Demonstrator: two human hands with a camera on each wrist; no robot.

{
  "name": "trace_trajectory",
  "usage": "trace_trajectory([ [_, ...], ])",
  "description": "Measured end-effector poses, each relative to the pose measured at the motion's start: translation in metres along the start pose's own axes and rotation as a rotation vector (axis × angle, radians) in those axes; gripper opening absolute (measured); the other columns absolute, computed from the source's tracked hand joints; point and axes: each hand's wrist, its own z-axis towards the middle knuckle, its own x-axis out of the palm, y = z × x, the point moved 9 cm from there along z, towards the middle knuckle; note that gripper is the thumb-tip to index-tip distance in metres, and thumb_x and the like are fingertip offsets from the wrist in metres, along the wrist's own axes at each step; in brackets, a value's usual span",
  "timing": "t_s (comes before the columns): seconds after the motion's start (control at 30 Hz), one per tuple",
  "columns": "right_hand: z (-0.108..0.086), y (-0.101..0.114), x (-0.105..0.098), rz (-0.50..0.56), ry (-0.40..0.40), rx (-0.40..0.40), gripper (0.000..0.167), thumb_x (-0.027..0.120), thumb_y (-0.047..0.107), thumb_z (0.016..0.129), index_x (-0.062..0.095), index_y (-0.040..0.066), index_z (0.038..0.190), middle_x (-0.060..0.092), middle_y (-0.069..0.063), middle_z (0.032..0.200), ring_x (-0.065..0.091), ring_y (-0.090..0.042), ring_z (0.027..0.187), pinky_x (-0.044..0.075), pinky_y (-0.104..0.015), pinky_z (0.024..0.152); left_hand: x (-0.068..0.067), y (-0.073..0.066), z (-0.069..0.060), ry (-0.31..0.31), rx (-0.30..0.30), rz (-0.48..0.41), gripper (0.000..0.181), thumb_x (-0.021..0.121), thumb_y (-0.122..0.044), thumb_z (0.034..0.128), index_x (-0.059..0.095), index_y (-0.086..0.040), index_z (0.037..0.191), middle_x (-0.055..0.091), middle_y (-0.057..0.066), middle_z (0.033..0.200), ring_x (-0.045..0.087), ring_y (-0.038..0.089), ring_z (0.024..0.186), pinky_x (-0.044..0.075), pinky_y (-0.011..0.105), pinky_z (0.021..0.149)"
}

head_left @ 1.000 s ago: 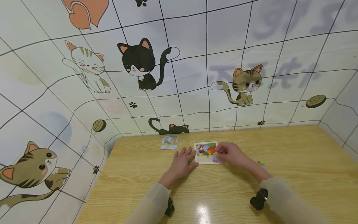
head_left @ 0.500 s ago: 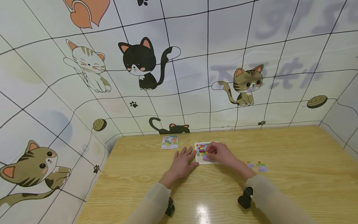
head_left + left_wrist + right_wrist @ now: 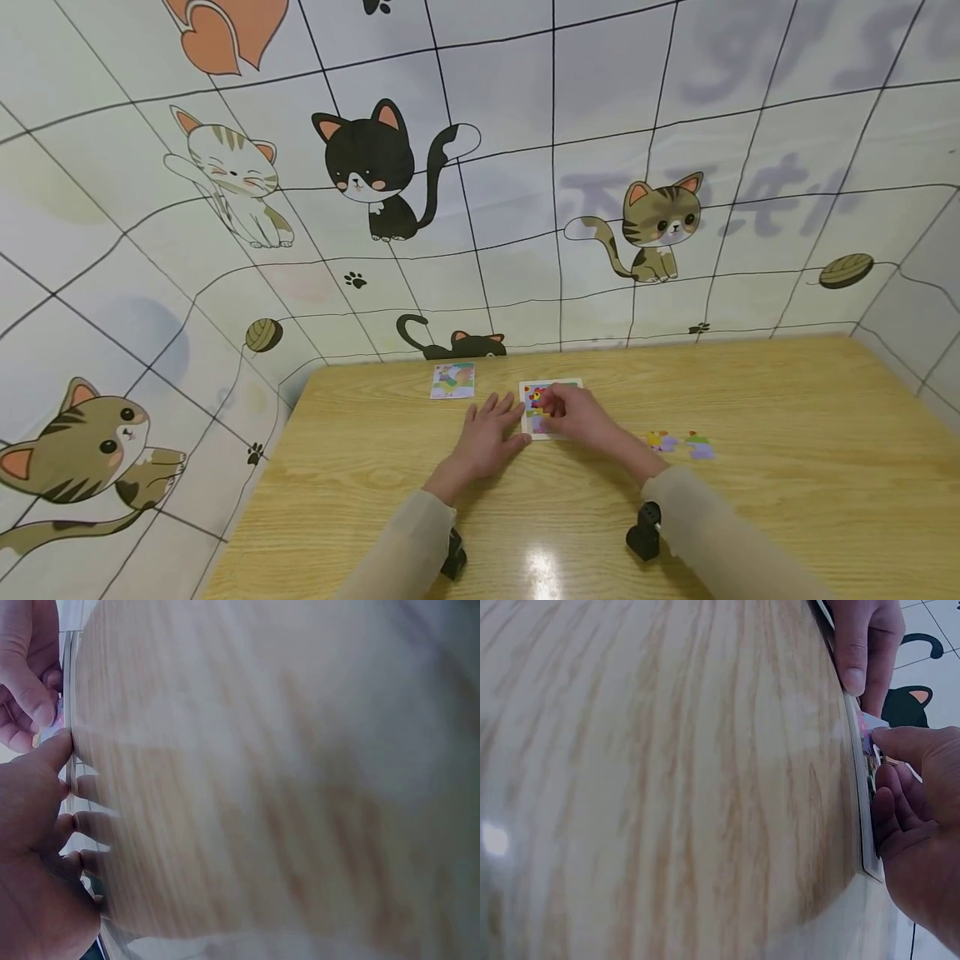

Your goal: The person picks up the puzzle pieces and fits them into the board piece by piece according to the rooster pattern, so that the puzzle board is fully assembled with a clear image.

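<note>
Pinches a piece (image 3: 867, 729) in the right hand (image 3: 576, 417) over the board (image 3: 551, 383), left of its centre, just right of the left hand (image 3: 486, 437), laid with fingers spread at the left edge.

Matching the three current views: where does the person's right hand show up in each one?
Head: the right hand is right of centre, lower half, over the white-framed puzzle.
Left wrist: the right hand is in the top left corner.
Right wrist: the right hand is at the right edge.
Shared landmark: the left hand.
</note>
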Motion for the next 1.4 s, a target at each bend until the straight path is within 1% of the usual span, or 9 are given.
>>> trace_trajectory([
  [0.03, 0.001, -0.001, 0.002, -0.007, 0.002, 0.014, 0.018, 0.077, -0.003, 0.085, 0.067, 0.000, 0.100, 0.062, -0.001, 0.083, 0.055, -0.014, 0.075, 0.047, -0.027, 0.067, 0.000, 0.000, 0.000, -0.001, -0.001, 0.000, 0.058, 0.058, -0.040, 0.1046, 0.048, -0.012, 0.154, 0.034, 0.011, 0.164, 0.023, 0.038, 0.153, 0.014, 0.064, 0.119],
  [0.27, 0.002, 0.000, 0.006, -0.024, -0.005, 0.027, 0.020, 0.078, -0.005, 0.084, 0.068, -0.001, 0.101, 0.062, -0.002, 0.085, 0.053, -0.015, 0.076, 0.046, -0.028, 0.069, -0.002, 0.000, -0.002, 0.000, -0.001, -0.007, 0.058, 0.059, -0.040, 0.1044, 0.049, -0.012, 0.154, 0.034, 0.011, 0.164, 0.023, 0.038, 0.153, 0.015, 0.064, 0.119],
  [0.43, 0.003, -0.003, 0.007, -0.040, -0.015, 0.063, 0.020, 0.078, -0.004, 0.084, 0.068, 0.002, 0.101, 0.063, -0.003, 0.088, 0.053, -0.016, 0.078, 0.047, -0.029, 0.070, -0.001, 0.001, -0.001, -0.007, 0.012, -0.018, 0.058, 0.059, -0.040, 0.1041, 0.049, -0.011, 0.154, 0.035, 0.013, 0.163, 0.023, 0.039, 0.152, 0.014, 0.066, 0.118],
  [0.63, 0.003, -0.001, 0.010, -0.072, -0.026, 0.037, 0.020, 0.079, -0.002, 0.085, 0.069, 0.001, 0.101, 0.065, -0.003, 0.091, 0.054, -0.015, 0.079, 0.048, -0.030, 0.071, 0.002, 0.003, 0.000, -0.017, 0.017, -0.019, 0.059, 0.058, -0.040, 0.1045, 0.047, -0.012, 0.155, 0.033, 0.012, 0.164, 0.021, 0.039, 0.153, 0.012, 0.065, 0.119],
  [0.8, 0.002, 0.002, 0.010, -0.106, -0.031, 0.007, 0.019, 0.078, -0.001, 0.086, 0.069, -0.001, 0.102, 0.065, -0.003, 0.092, 0.053, -0.014, 0.079, 0.047, -0.031, 0.072, 0.000, 0.002, 0.000, -0.031, 0.029, -0.013, 0.058, 0.059, -0.039, 0.1043, 0.049, -0.010, 0.153, 0.036, 0.014, 0.163, 0.024, 0.040, 0.152, 0.015, 0.067, 0.117],
  [1.0, 0.001, 0.000, 0.013, -0.193, -0.026, 0.022, 0.020, 0.077, 0.006, 0.087, 0.070, 0.001, 0.106, 0.062, -0.002, 0.093, 0.052, -0.015, 0.081, 0.047, -0.035, 0.076, -0.003, -0.003, -0.001, -0.032, 0.046, -0.006, 0.057, 0.060, -0.037, 0.1039, 0.050, -0.008, 0.152, 0.037, 0.017, 0.161, 0.027, 0.043, 0.150, 0.017, 0.069, 0.116],
  [1.1, 0.000, -0.001, 0.014, -0.211, -0.025, 0.032, 0.020, 0.077, 0.007, 0.088, 0.070, 0.001, 0.106, 0.061, -0.003, 0.094, 0.053, -0.016, 0.083, 0.047, -0.036, 0.077, -0.004, -0.004, -0.002, -0.033, 0.053, -0.005, 0.057, 0.060, -0.036, 0.1042, 0.050, -0.006, 0.152, 0.037, 0.019, 0.161, 0.027, 0.045, 0.150, 0.017, 0.070, 0.115],
  [1.27, 0.000, -0.001, 0.015, -0.221, -0.020, 0.031, 0.019, 0.077, 0.008, 0.089, 0.071, 0.000, 0.106, 0.059, -0.003, 0.094, 0.052, -0.015, 0.083, 0.047, -0.035, 0.078, -0.004, -0.004, -0.003, -0.033, 0.045, -0.013, 0.057, 0.060, -0.037, 0.1041, 0.050, -0.007, 0.152, 0.037, 0.018, 0.161, 0.026, 0.043, 0.150, 0.017, 0.069, 0.116],
  [1.4, -0.001, 0.001, 0.014, -0.224, -0.019, -0.014, 0.020, 0.077, 0.008, 0.089, 0.073, -0.002, 0.107, 0.059, -0.002, 0.091, 0.050, -0.014, 0.079, 0.046, -0.032, 0.073, -0.003, -0.004, -0.003, -0.025, 0.031, -0.005, 0.057, 0.060, -0.038, 0.1042, 0.050, -0.008, 0.152, 0.036, 0.015, 0.162, 0.026, 0.041, 0.151, 0.017, 0.068, 0.117],
])
